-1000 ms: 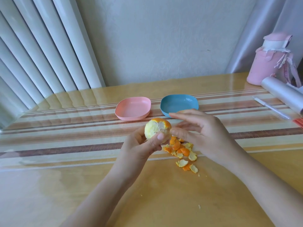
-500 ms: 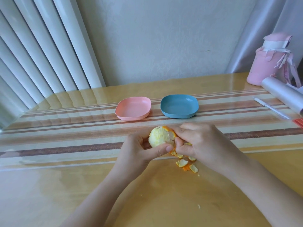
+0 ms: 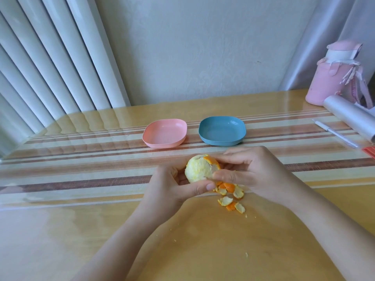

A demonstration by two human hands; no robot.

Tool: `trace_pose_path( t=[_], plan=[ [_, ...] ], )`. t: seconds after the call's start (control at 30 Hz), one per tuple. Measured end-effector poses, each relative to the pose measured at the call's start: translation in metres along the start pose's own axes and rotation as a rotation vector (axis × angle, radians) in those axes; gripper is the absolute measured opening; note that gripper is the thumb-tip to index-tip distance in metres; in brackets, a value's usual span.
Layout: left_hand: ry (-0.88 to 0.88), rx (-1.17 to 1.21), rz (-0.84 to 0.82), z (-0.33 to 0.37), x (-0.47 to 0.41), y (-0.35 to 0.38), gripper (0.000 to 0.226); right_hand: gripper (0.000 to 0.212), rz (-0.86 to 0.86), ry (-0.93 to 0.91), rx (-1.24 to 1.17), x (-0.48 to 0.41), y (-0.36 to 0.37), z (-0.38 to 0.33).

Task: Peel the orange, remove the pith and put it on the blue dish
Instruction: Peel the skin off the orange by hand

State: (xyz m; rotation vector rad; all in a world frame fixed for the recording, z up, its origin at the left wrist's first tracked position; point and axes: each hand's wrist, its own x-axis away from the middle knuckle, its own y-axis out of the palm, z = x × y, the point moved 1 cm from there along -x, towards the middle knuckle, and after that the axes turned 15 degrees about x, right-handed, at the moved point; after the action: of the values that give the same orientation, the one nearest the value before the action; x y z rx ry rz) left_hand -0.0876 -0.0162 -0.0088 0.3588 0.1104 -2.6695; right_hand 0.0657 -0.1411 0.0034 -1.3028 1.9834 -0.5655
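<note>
A wooden surface under a clear glossy cover fills the lower view, with a band of brown and cream stripes running across it from nine to three o'clock. White vertical blinds hang at ten o'clock. A pink flask stands on the far right corner at two o'clock, with a roll of clear film lying just in front of it.

Both hands meet a little below the middle of the view, raised over the striped band. The left hand comes in from seven o'clock and cups the orange, its fingers behind the fruit and its thumb laid across the lower front. The right hand comes in from four o'clock. Its thumb presses the orange's right side and its forefinger reaches over the top, so the two pinch the last patch of rind, which sits at one o'clock on the fruit. The rest of the orange is bare pale pith.

The blue dish sits on the stripes at one o'clock from the orange, near but apart from the hands. A pink dish is just beside it, at eleven o'clock from the fruit.

Peel scraps lie heaped on the surface at five o'clock from the orange, partly under the right hand. A white pen lies at three o'clock, beside the roll.
</note>
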Motion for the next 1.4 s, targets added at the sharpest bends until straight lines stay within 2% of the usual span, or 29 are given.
trace_pose_path(
  t=[0.07,0.13,0.23,0.4,0.47,0.6,0.8,0.9,1.03,1.1,1.2,1.3,1.4],
  plan=[
    [0.006,-0.007,0.001,0.000,0.001,0.000,0.027,0.034,-0.034,0.006,-0.075,0.000,-0.002,0.001],
    [0.010,-0.006,0.007,0.001,0.001,0.002,0.024,0.026,-0.022,-0.038,-0.032,0.001,-0.003,0.002],
    [0.005,-0.023,0.024,0.003,0.002,0.005,0.025,0.022,0.036,-0.102,0.108,0.002,0.000,0.003],
    [-0.039,-0.042,0.077,-0.004,0.002,0.005,0.040,0.024,0.178,-0.182,0.469,0.001,0.007,-0.002],
    [-0.043,-0.044,0.081,-0.004,0.002,0.005,0.037,0.025,0.188,-0.193,0.516,0.001,0.007,-0.004],
    [-0.030,-0.033,0.071,-0.003,0.001,0.005,0.034,0.027,0.245,-0.194,0.516,0.001,0.007,-0.007],
    [-0.018,0.046,0.032,0.004,0.003,0.008,0.021,0.027,0.327,-0.045,0.337,0.005,0.007,-0.010],
    [-0.029,0.135,-0.005,0.004,0.003,0.010,0.031,0.025,0.343,0.079,0.191,0.005,0.002,-0.009],
    [-0.095,0.285,-0.003,0.004,0.001,0.012,0.043,0.023,0.309,0.120,0.040,0.002,0.000,-0.007],
    [-0.132,0.311,0.017,0.002,0.001,0.010,0.042,0.021,0.327,0.098,0.089,0.000,0.001,-0.004],
    [-0.197,0.348,0.069,-0.002,0.000,0.007,0.045,0.017,0.416,0.042,0.321,-0.002,0.002,0.002],
    [-0.212,0.265,0.103,-0.005,0.000,0.006,0.059,0.022,0.458,0.022,0.435,-0.002,0.002,0.005],
    [-0.200,0.187,0.144,-0.005,-0.001,0.004,0.066,0.022,0.428,-0.037,0.466,-0.002,0.003,0.006]
  ],
)
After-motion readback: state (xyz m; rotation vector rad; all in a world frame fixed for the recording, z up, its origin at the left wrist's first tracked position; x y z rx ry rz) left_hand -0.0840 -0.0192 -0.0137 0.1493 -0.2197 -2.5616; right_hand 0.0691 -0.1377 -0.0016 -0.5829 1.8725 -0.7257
